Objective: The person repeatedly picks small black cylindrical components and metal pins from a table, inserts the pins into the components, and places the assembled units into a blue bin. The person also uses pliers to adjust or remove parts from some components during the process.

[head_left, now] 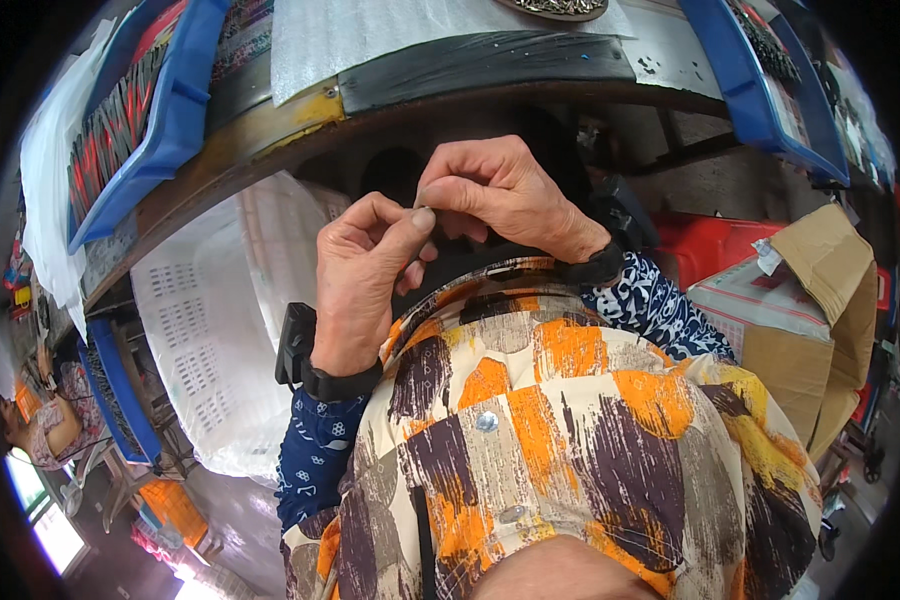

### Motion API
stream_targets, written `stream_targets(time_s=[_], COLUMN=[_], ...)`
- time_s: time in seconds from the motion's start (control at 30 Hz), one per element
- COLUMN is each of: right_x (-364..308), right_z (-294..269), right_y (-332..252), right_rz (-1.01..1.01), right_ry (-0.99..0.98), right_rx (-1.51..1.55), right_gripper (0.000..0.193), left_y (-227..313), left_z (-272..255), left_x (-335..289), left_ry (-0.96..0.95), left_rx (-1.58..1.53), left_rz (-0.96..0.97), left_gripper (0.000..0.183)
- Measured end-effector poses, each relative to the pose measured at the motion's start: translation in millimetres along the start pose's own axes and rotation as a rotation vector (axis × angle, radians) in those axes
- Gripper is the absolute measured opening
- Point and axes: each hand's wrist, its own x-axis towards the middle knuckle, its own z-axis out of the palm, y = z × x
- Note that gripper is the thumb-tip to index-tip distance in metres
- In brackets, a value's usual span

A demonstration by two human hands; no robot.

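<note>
My left hand (358, 280) and my right hand (515, 200) meet in front of my chest, just below the worktable's front edge. Thumb and finger of each are pinched together, with the tips almost touching. A tiny dark bit may show at the left fingertips, but its kind is too small to make out. On the table beyond, a blue bin (175, 120) at the left holds several thin black and red pieces (120, 135). A round dish of small metal parts (562, 8) sits at the far edge of view.
A white foam sheet (400, 40) covers part of the worktable (490, 75). Another blue bin (745, 95) stands at the right. Below are a white lined basket (200, 340), an open cardboard box (785, 375) and a red crate (710, 240). Another person's arm (62, 428) shows far left.
</note>
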Motion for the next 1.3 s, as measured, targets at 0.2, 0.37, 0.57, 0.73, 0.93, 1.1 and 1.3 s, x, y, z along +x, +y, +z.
stream_targets(time_s=[0.2,0.37,0.57,0.73,0.93,1.1,1.3], right_x=[1,-1,-2,-1,0,3,5], right_z=[12,10,7,8,11,4,-1], right_y=[3,-1,-8,-10,-3,2,1], right_rz=[-0.398,-0.154,-0.065,-0.095,-0.142,-0.142,-0.119], right_ry=[0.194,0.192,0.143,0.079,0.141,0.074,0.063], right_rx=[-0.451,-0.200,-0.142,-0.152,-0.198,-0.130,-0.092], right_gripper=[0.015,0.014,0.014,0.016,0.015,0.015,0.019], left_y=[-2,4,8,3,1,1,4], left_z=[4,1,-3,-2,3,5,1], left_x=[3,6,5,8,7,6,9], left_ry=[-0.008,-0.064,-0.087,-0.053,0.018,0.010,-0.058], left_rx=[-0.050,-0.020,-0.071,-0.057,-0.057,-0.029,-0.013], left_rz=[0.063,0.040,-0.005,-0.018,0.007,0.035,0.050], left_gripper=[0.015,0.016,0.017,0.017,0.015,0.015,0.015])
